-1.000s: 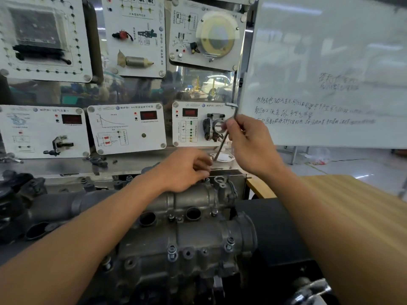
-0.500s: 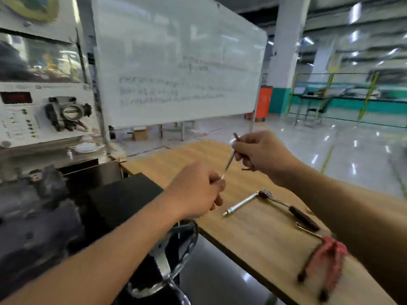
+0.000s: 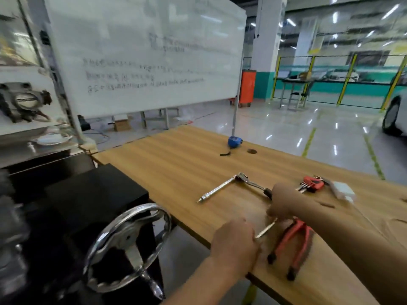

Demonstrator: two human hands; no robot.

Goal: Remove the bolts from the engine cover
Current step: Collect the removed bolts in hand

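My left hand (image 3: 233, 243) and my right hand (image 3: 284, 201) both hold a thin metal hex key (image 3: 267, 229) low over the wooden table (image 3: 176, 164). The left hand grips its lower end, and the right hand pinches its upper end. Only a short silver stretch of the key shows between them. The grey engine (image 3: 8, 227) is a blur at the far left edge. No bolt can be made out in either hand.
On the table lie a ratchet with extension bar (image 3: 222, 188), red-handled pliers (image 3: 293, 245), a red hex key set (image 3: 311, 183), a white charger (image 3: 343, 190) and a blue tape measure (image 3: 234, 142). A chrome handwheel (image 3: 130, 245) sticks out from the black stand (image 3: 88, 201). A whiteboard (image 3: 143, 51) stands behind.
My view swung right from the engine to the table. Both hands carried the hex key away from the engine cover and lowered it close to the tabletop beside the pliers.
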